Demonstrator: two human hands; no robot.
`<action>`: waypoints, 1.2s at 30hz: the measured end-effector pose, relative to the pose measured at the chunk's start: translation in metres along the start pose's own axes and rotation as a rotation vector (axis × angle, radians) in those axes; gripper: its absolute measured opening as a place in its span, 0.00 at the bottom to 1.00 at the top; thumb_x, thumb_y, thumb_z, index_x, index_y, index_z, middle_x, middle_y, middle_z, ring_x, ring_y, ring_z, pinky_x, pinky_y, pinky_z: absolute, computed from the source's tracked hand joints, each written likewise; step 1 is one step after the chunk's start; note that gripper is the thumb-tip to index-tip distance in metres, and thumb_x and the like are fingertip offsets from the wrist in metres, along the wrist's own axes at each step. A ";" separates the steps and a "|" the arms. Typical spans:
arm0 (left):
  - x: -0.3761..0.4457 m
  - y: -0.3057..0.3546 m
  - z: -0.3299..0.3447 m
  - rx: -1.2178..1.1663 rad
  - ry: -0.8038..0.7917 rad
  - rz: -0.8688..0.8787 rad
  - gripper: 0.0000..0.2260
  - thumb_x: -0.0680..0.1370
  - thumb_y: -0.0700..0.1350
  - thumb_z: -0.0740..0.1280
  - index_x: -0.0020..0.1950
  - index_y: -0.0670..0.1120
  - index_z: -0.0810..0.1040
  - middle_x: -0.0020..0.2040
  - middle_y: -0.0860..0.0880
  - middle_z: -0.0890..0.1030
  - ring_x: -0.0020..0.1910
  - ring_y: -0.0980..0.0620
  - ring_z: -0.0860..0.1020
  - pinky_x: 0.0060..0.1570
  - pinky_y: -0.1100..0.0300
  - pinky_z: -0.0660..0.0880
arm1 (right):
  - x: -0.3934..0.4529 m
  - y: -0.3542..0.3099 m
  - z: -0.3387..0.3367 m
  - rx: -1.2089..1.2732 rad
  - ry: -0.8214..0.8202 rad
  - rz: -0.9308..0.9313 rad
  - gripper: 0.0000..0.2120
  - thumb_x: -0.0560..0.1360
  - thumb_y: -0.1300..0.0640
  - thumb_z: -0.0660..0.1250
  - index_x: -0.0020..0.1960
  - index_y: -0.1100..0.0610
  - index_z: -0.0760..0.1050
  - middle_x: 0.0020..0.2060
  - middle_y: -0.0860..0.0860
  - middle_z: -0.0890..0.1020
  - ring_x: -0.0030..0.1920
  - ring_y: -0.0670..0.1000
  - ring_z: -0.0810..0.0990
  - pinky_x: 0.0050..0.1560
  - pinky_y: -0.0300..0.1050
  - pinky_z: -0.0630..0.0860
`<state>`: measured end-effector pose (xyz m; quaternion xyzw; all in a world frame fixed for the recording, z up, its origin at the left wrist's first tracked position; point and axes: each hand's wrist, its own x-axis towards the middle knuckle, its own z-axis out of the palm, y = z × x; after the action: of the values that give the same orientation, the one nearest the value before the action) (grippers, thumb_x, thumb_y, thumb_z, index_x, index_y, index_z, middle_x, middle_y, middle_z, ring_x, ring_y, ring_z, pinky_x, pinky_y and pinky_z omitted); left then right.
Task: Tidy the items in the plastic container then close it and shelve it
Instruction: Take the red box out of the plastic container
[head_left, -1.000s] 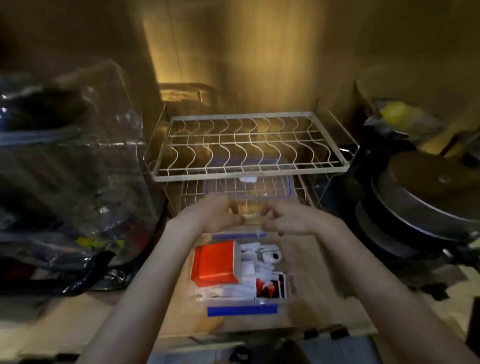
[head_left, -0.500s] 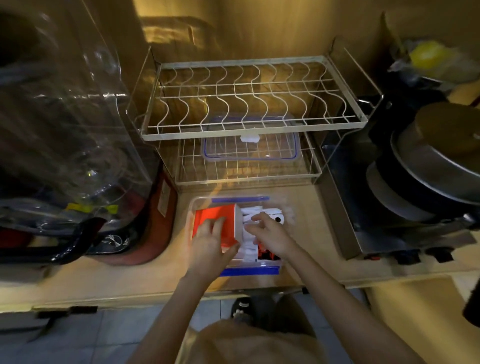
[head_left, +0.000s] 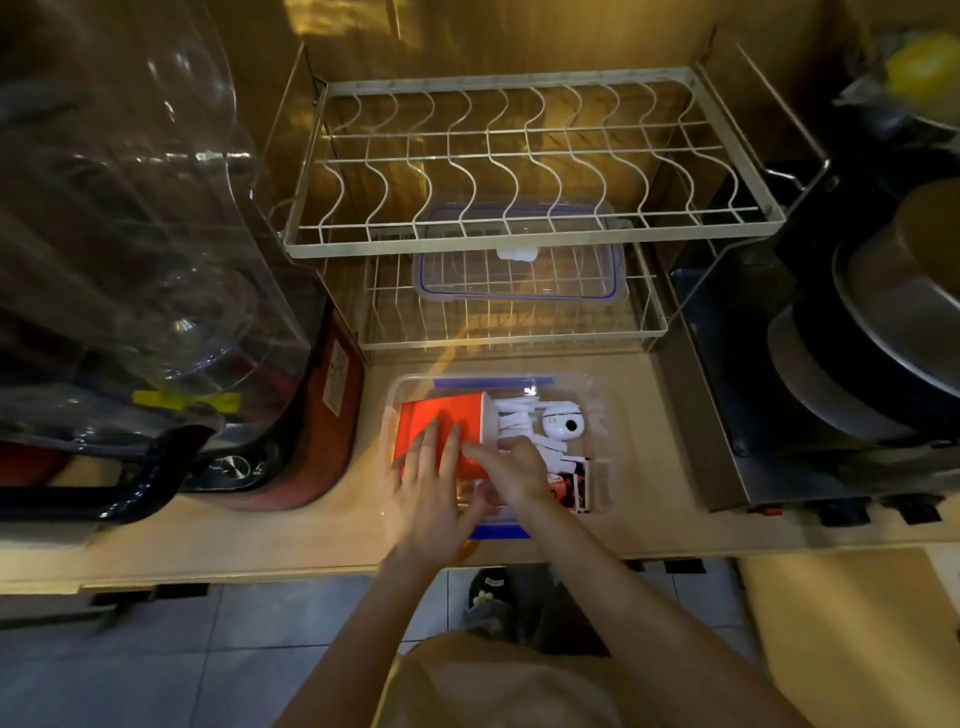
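Note:
A clear plastic container (head_left: 597, 395) with blue clips stands open on the wooden counter. Inside lie a red box (head_left: 441, 415) at the left, white packets (head_left: 511, 423), a small round white device (head_left: 563, 425) and a red-and-black card (head_left: 571, 486) at the right. My left hand (head_left: 434, 483) lies flat on the red box with fingers spread. My right hand (head_left: 511, 470) reaches into the middle of the container, fingers curled on the white packets beside the box. The container's clear lid (head_left: 519, 278) with a blue rim rests on the lower tier of the wire rack (head_left: 519, 332).
The two-tier wire dish rack's upper tier (head_left: 519, 156) overhangs the lid. A large clear water bottle (head_left: 130, 208) and a red appliance (head_left: 322, 415) crowd the left. A stove with stacked pans (head_left: 857, 364) stands at the right. The counter's front edge (head_left: 260, 569) runs below the container.
Both hands dropped from the rack's lower tier into the container. The left hand now rests on the red box, the right among the white packets. The view tilted downward.

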<state>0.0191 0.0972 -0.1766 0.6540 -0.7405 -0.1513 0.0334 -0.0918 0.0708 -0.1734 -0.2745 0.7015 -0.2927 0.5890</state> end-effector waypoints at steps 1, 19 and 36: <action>0.000 0.000 0.001 -0.009 0.003 0.004 0.32 0.71 0.61 0.55 0.71 0.47 0.63 0.70 0.42 0.71 0.65 0.42 0.74 0.59 0.45 0.73 | -0.002 -0.001 0.000 0.035 0.032 -0.009 0.12 0.69 0.50 0.72 0.48 0.55 0.76 0.44 0.51 0.82 0.43 0.49 0.81 0.47 0.45 0.79; 0.007 0.055 0.006 -0.169 -0.265 0.439 0.16 0.74 0.60 0.62 0.54 0.53 0.79 0.50 0.53 0.83 0.48 0.54 0.79 0.42 0.63 0.70 | -0.029 -0.067 -0.172 0.291 0.598 -0.540 0.27 0.70 0.60 0.72 0.66 0.57 0.66 0.52 0.51 0.77 0.51 0.48 0.78 0.51 0.40 0.76; 0.019 0.039 0.013 -0.208 -0.287 0.355 0.16 0.76 0.60 0.60 0.54 0.55 0.81 0.48 0.53 0.85 0.45 0.55 0.80 0.34 0.71 0.62 | 0.028 -0.012 -0.159 -0.490 0.494 -0.246 0.22 0.79 0.48 0.56 0.58 0.67 0.74 0.53 0.68 0.80 0.55 0.64 0.79 0.53 0.51 0.72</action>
<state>-0.0240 0.0845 -0.1818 0.4785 -0.8213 -0.3098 0.0211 -0.2530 0.0563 -0.1615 -0.4110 0.8335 -0.2420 0.2788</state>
